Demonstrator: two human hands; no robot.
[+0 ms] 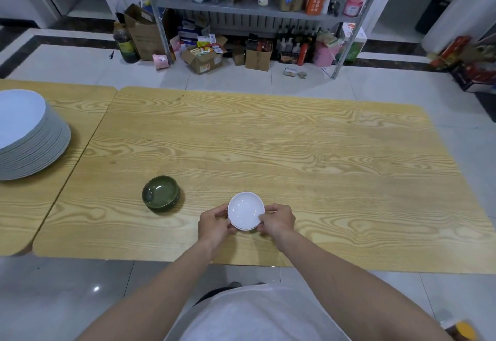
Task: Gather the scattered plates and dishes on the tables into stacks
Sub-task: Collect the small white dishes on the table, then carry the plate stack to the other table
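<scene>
White dish [245, 210] between left hand [213, 224] and right hand [277, 221], gripped.

The big yellow wooden table [308, 153] has open room at the back and right. A small dark green bowl [161, 193] sits front left. A tall white plate pile [29, 136] blocks far left.

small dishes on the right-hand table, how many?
2 visible. A green dish left of centre near the front edge; a white dish to its right, held at the rim by the left hand and right hand. Either may hide more stacked beneath.
</scene>
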